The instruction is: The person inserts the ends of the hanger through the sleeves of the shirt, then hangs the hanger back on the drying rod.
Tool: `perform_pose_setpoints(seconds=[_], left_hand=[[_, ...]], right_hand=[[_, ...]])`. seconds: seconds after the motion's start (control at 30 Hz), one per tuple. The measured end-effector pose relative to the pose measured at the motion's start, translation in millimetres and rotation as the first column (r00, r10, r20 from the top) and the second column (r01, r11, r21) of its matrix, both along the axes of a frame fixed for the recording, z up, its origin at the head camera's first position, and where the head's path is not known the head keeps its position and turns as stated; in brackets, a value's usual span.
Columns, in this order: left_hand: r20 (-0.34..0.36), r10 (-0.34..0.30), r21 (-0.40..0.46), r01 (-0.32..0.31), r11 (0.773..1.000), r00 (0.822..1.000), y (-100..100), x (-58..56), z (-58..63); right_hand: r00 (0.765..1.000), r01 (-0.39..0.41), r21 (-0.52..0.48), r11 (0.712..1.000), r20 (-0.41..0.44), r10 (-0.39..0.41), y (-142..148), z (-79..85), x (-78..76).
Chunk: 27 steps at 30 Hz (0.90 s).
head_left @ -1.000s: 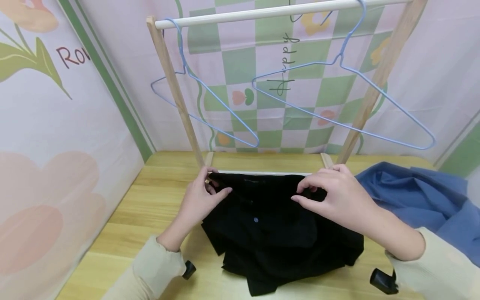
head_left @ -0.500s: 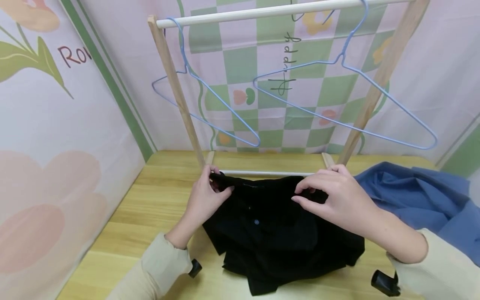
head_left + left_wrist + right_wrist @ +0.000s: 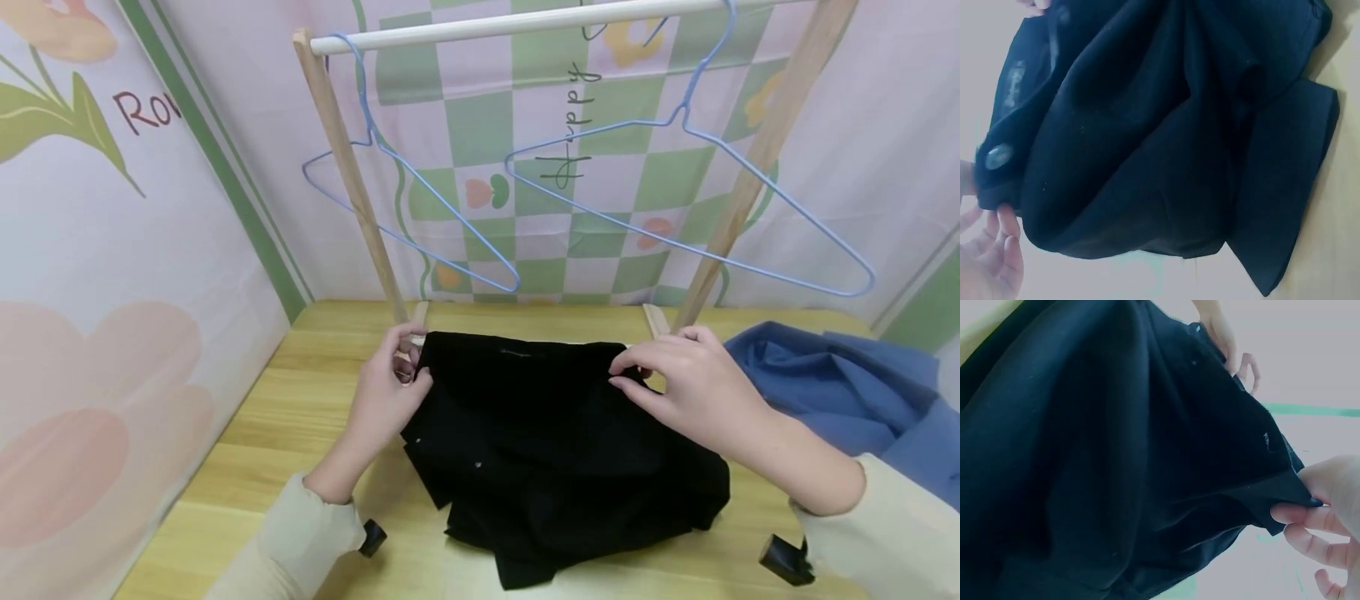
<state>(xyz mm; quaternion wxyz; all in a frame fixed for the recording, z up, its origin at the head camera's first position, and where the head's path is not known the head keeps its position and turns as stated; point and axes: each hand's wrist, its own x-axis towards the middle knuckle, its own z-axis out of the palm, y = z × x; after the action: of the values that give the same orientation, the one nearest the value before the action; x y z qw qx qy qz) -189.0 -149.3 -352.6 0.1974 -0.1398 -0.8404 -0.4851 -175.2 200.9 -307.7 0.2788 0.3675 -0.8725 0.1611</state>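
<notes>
A black garment with a pale label and small buttons on it hangs between my hands, its lower folds lying on the table. Its upper edge is drawn out almost straight. My left hand pinches the left end of that edge; in the left wrist view the fingers grip the corner near a round button. The right end is held between thumb and fingers of my right hand. In the right wrist view, the right hand pinches a corner of the black cloth. Parts of the garment are hidden in its folds.
Two blue wire hangers hang from the white rail of a wooden rack: a left hanger and a right hanger. Blue cloth lies crumpled on the wooden table at the right. A patterned curtain stands behind.
My hands have spread apart, the left one moving left and the right one slightly right. The garment's upper edge is wider and straighter, and the blue button at its front has gone from sight.
</notes>
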Motion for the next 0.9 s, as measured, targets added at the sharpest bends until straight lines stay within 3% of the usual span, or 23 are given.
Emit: perform_pose_setpoints(seconds=[0.13, 0.3, 0.57, 0.73, 0.9], left_hand=[[-0.020, -0.003, -0.005, 0.003, 1.000, 1.000, -2.2, 1.0, 1.3], [-0.089, -0.005, -0.093, -0.004, 0.996, 0.996, -4.4, 3.7, 2.0], [-0.247, -0.028, -0.288, -0.046, 0.957, 0.969, -8.5, 8.0, 2.4], [-0.234, -0.014, -0.374, -0.077, 0.924, 0.972, -7.5, 12.2, 1.4], [-0.243, 0.014, -0.382, -0.109, 0.918, 0.970, -5.5, 13.4, -1.6]], right_hand=[[1.000, 0.020, 0.004, 1.000, -0.001, -0.020, 6.1, -2.2, -2.8], [0.999, 0.041, 0.018, 0.999, 0.001, -0.041, 10.6, 0.1, -4.1], [0.995, 0.093, 0.072, 0.993, -0.028, -0.091, 18.5, 0.5, -5.5], [0.992, 0.090, 0.095, 0.991, -0.100, -0.081, 21.3, -0.6, -6.8], [0.986, 0.057, 0.123, 0.991, -0.162, -0.037, 21.0, -0.8, -3.7]])
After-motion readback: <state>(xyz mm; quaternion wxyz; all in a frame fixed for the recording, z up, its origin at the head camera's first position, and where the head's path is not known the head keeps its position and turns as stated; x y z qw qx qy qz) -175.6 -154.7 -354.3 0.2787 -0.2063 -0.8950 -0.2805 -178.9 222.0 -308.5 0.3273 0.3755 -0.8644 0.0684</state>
